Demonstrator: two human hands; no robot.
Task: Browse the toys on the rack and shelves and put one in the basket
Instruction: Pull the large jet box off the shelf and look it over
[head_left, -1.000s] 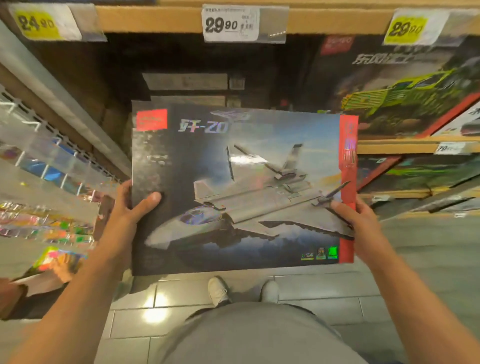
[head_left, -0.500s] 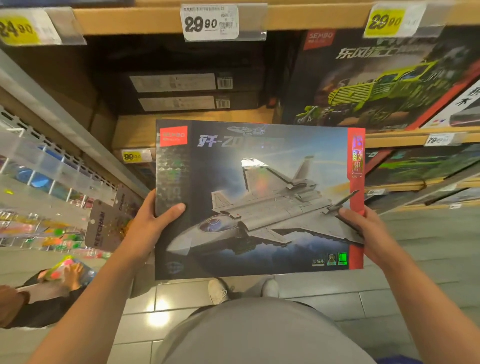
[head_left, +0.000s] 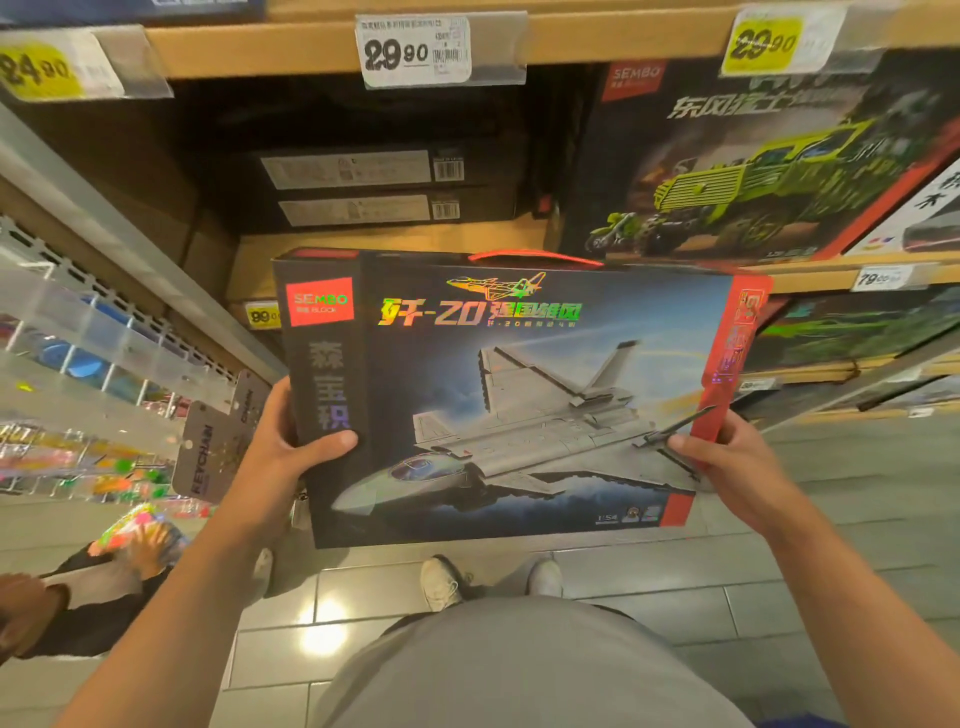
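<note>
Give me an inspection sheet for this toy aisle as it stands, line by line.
Surface: wooden shelves with price tags; grey tiled floor.
Job's things: jet fighter box held face-up in the air; no basket in view.
Clutter: green truck box on the shelf, two dark boxes stacked flat, keychain cards hanging.
Grippers: left hand and right hand grip the box's side edges.
Cables: nothing seen.
Surroundings: another person low on the left.

Jet toy box (head_left: 498, 400) held face-up before shelf (head_left: 332, 47): left hand (head_left: 291, 447) on left edge, right hand (head_left: 727, 457) on right edge.
</note>
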